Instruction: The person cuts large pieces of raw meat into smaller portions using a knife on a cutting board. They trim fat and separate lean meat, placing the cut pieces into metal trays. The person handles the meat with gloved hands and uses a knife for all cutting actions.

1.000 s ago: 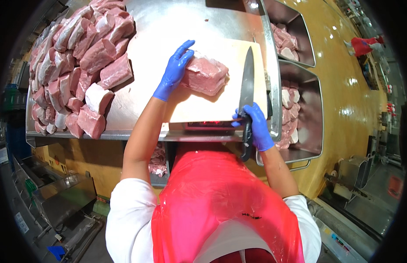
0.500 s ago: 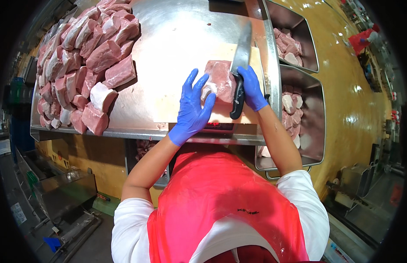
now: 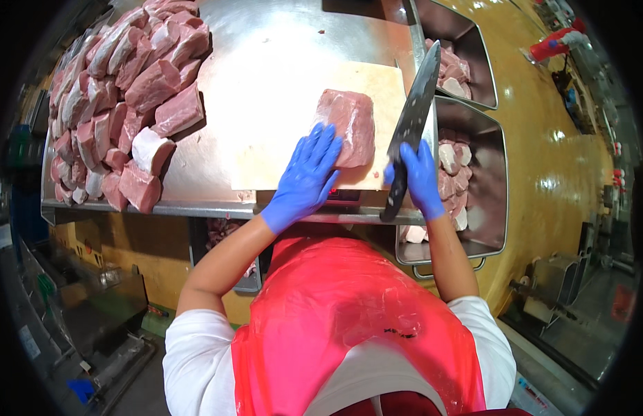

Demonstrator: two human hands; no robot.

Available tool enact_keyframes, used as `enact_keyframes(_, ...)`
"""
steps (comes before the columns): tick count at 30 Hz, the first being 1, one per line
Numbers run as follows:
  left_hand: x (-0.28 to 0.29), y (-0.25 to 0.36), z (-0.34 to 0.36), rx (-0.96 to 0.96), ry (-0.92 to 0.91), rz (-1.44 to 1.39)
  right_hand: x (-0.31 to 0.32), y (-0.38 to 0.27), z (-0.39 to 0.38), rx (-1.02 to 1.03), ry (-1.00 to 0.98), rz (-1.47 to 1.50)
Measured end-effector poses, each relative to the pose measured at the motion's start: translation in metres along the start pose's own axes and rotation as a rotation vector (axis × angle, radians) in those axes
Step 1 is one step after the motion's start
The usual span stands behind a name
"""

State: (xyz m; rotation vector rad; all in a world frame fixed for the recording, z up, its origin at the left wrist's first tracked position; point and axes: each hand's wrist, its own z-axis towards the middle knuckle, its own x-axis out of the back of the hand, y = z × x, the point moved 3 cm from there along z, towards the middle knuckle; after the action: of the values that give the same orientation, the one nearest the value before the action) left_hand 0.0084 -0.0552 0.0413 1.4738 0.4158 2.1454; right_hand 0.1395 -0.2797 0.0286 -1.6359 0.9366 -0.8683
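Note:
A slab of pink meat (image 3: 352,128) lies flat on a pale cutting board (image 3: 266,166). My left hand (image 3: 300,177), in a blue glove, has its fingers stretched out against the lower left of the slab, tips touching it. To the right of the meat, my blue-gloved right hand (image 3: 420,180) grips the black handle of a large knife (image 3: 415,100), whose blade points up and away over the board's right edge.
A big heap of meat pieces (image 3: 120,104) covers the left of the steel table (image 3: 224,41). Two steel bins (image 3: 479,208) of cut meat stand beside it on the right, and another bin (image 3: 200,253) is underneath. A person in red (image 3: 550,43) is at the far right.
The slab has been turned and now lies flat. My left hand went down and then back onto it. My right hand swung the knife in over the meat, then out to the right.

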Motion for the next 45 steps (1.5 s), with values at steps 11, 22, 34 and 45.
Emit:
enact_keyframes(11,0.059,0.022,-0.060,0.260,0.431,0.017,-0.061,-0.040,-0.028,0.433,-0.181,-0.488)
enact_keyframes(22,0.035,0.047,-0.052,0.207,0.497,0.010,0.088,0.009,-0.119,0.269,-0.447,-0.883)
enact_keyframes(34,-0.003,-0.001,-0.020,0.131,0.464,-0.285,-0.048,-0.039,-0.071,0.452,-0.205,-0.517)
enact_keyframes(45,0.029,-0.053,-0.036,0.256,0.488,-0.442,-0.013,-0.022,-0.121,0.319,-0.368,-1.118)
